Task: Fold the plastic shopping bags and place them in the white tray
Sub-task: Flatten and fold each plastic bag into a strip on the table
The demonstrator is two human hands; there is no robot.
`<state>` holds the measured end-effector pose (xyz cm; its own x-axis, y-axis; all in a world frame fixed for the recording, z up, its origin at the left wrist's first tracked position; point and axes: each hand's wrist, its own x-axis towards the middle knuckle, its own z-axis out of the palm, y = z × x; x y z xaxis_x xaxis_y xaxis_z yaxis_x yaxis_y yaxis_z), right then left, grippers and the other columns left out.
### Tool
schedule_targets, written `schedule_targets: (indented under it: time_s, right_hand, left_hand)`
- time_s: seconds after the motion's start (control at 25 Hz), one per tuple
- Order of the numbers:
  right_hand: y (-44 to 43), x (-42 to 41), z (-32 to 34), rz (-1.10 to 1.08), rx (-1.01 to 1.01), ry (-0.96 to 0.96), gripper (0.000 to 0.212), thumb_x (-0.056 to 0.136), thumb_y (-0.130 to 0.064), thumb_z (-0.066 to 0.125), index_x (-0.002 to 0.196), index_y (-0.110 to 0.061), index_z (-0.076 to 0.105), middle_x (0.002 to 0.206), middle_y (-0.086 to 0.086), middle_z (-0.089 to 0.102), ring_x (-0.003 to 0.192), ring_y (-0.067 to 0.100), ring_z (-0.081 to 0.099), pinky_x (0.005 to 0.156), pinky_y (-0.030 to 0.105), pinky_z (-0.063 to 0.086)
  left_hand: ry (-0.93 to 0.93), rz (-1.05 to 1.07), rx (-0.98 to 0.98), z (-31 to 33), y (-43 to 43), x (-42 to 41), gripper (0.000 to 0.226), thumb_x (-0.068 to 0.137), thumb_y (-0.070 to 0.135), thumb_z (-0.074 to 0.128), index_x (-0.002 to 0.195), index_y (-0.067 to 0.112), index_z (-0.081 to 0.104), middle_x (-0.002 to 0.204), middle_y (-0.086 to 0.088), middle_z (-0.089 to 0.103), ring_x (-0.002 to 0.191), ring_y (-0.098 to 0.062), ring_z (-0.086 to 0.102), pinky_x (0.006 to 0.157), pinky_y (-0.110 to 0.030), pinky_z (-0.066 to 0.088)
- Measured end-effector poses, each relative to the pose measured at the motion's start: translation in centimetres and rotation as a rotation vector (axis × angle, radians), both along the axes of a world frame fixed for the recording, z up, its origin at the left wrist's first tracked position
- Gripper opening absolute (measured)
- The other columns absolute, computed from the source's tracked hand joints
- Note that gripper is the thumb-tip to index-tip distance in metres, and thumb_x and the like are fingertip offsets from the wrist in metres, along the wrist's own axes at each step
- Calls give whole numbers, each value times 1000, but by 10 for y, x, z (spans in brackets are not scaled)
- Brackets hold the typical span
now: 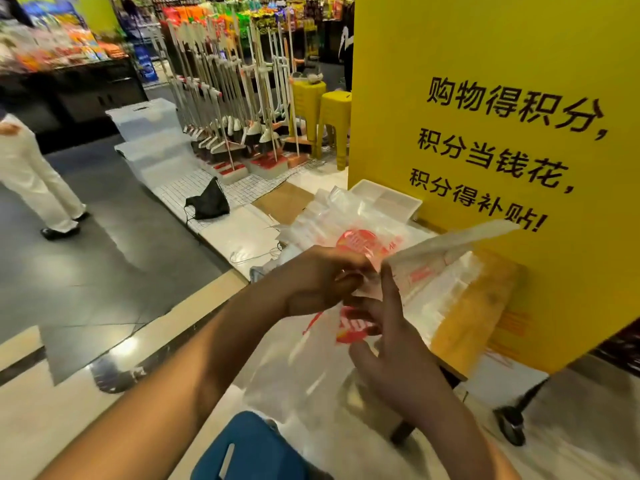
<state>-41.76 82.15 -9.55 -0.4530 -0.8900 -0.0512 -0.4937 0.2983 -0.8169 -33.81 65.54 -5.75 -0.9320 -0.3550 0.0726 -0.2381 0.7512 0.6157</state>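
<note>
A clear plastic shopping bag (346, 337) with a red printed logo hangs in front of me, its handle strip reaching up to the right. My left hand (318, 282) pinches its upper edge with curled fingers. My right hand (384, 320) holds the same bag just beside it, index finger pointing up along the plastic. Behind them a pile of similar bags (343, 220) lies on the floor. The white tray (388, 199) sits beyond the pile against the yellow sign, and I cannot see bags inside it.
A tall yellow sign board (502, 133) on wheeled feet stands to the right. A brown cardboard box (474, 306) lies at its base. A blue stool (249, 452) is below me. Brooms, yellow stools (332, 119) and a black bag (209, 202) stand further left; a person (31, 174) is at far left.
</note>
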Motion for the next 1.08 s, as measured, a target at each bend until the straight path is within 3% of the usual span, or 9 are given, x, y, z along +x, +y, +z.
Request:
schedule_targets:
  time_s: [0.16, 0.28, 0.4, 0.52, 0.64, 0.72, 0.8, 0.88, 1.08]
  right_hand:
    - [-6, -21, 2, 124, 73, -3, 103, 96, -11, 48, 137, -64, -30, 136, -26, 50, 110, 7, 58, 98, 34, 48]
    - [-14, -32, 1, 116, 53, 42, 94, 100, -14, 44, 140, -64, -25, 138, -12, 57, 109, 10, 61, 100, 36, 49]
    - [-17, -47, 5, 18, -15, 112, 78, 101, -22, 48, 152, -52, -2, 122, -15, 64, 102, 8, 63, 88, 32, 55]
    - [-20, -72, 20, -129, -315, 596, 68, 87, -16, 70, 148, -22, 42, 120, 0, 66, 104, 17, 63, 82, 34, 52]
    - [-34, -105, 33, 199, -123, 1026, 71, 81, -40, 72, 146, -22, 49, 145, -1, 53, 138, 22, 45, 116, 44, 29]
    - [-42, -123, 39, 284, 152, 825, 42, 90, -46, 63, 132, -41, 56, 131, -19, 60, 130, 10, 51, 119, 44, 28]
    - [-41, -145, 38, 253, 139, 702, 7, 94, -38, 59, 99, -43, 60, 97, -25, 67, 97, 5, 64, 91, 39, 51]
    - [-38, -161, 39, 201, 148, 666, 6, 94, -33, 59, 92, -38, 60, 81, -24, 65, 80, 0, 63, 71, 36, 55]
    - [-47, -209, 45, 234, 152, 422, 12, 96, -22, 61, 91, -32, 66, 77, -18, 68, 67, -4, 64, 68, 27, 54]
  left_hand:
    - [-91, -49, -13, -6, 0, 3, 33, 98, 38, 59, 126, 21, 65, 118, 8, 69, 96, 6, 60, 88, -14, 49]
    - [-54, -51, -46, -4, -6, 5, 29, 100, 18, 57, 128, 20, 66, 122, 8, 69, 95, 19, 55, 87, -2, 41]
    - [-82, -3, -210, 0, -20, 1, 38, 100, 6, 53, 131, 25, 64, 125, 7, 69, 102, 9, 60, 91, -6, 42]
    - [-181, -28, -285, 6, -32, -4, 42, 99, 10, 55, 134, 33, 60, 126, 11, 67, 107, -2, 62, 98, -26, 51]
    - [-194, -112, -226, 14, -42, -12, 44, 98, 9, 56, 136, 32, 59, 127, 9, 66, 107, -5, 63, 95, -29, 54]
    - [-156, -154, -192, 18, -48, -19, 49, 97, 1, 54, 136, 30, 59, 128, 8, 66, 108, -3, 62, 94, -24, 51]
    - [-140, -169, -225, 17, -52, -26, 49, 98, 2, 53, 138, 30, 55, 129, 8, 65, 111, -4, 60, 93, -24, 48]
    - [-235, -77, -340, 15, -61, -28, 42, 99, 18, 59, 137, 35, 53, 131, 13, 61, 114, -7, 57, 91, -27, 47]
    - [-494, 201, -584, 22, -94, -49, 3, 98, 30, 55, 100, 29, 57, 99, 7, 62, 99, -20, 61, 71, -34, 48]
